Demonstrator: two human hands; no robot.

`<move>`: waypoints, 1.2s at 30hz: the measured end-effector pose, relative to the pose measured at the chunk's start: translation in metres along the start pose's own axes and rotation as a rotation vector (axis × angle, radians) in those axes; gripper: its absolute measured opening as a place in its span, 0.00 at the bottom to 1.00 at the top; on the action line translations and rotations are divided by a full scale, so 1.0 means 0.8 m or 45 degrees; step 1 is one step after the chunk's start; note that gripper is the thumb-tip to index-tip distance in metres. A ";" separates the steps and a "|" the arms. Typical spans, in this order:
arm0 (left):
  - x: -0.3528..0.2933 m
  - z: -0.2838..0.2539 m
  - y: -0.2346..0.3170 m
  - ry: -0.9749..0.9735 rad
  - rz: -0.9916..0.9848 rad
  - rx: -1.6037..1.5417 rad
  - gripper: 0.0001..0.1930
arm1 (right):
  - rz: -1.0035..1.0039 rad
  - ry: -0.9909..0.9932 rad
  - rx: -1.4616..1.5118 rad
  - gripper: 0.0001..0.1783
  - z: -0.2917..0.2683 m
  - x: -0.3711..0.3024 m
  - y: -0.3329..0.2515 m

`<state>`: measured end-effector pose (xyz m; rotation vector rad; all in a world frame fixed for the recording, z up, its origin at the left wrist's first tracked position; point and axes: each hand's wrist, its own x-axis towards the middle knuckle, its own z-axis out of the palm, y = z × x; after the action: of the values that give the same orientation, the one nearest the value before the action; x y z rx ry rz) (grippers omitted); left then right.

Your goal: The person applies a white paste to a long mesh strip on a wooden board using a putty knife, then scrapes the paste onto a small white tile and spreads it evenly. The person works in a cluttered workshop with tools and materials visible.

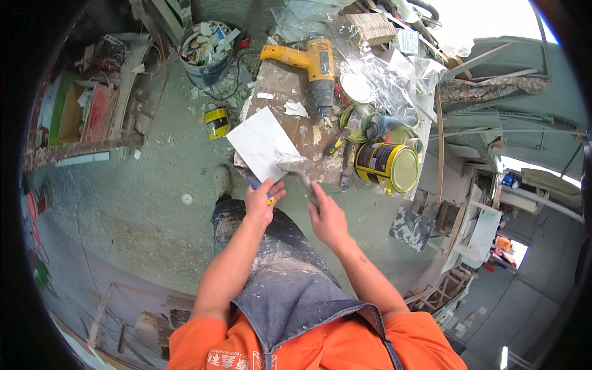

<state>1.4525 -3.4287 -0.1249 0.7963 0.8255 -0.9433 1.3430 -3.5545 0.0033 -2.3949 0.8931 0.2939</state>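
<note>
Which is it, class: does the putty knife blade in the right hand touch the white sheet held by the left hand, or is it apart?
Touching. The head view shows the putty knife blade lying on the white sheet lower right edge, with no gap visible.

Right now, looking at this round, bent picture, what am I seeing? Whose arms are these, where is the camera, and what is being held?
There is no machine here: the arms belong to a person wearing a wide fisheye camera on the head, looking down. That lens bends straight edges near the rim. The left hand holds a flat white board by a blue handle underneath. The right hand grips a putty knife whose blade, loaded with grey paste, rests on the board's edge. Beyond them is a messy work table with a yellow heat gun, a yellow-labelled tin lying on its side and crumpled clear plastic. On the concrete floor stand a bucket of scraps and a small yellow can. The person wears an orange shirt and a stained apron.
</note>
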 end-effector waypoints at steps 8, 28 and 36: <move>-0.002 0.010 -0.006 0.096 0.099 0.145 0.13 | -0.139 -0.083 -0.248 0.33 0.004 0.003 -0.003; 0.004 0.019 -0.029 0.112 0.129 0.186 0.15 | -0.499 -0.056 -0.374 0.31 -0.013 0.083 0.065; 0.004 0.017 -0.029 0.105 0.158 0.162 0.14 | -0.371 -0.016 -0.264 0.32 0.016 0.058 0.043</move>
<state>1.4357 -3.4504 -0.1263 0.9906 0.7839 -0.8634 1.3552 -3.5930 -0.0398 -2.6687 0.5173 0.2995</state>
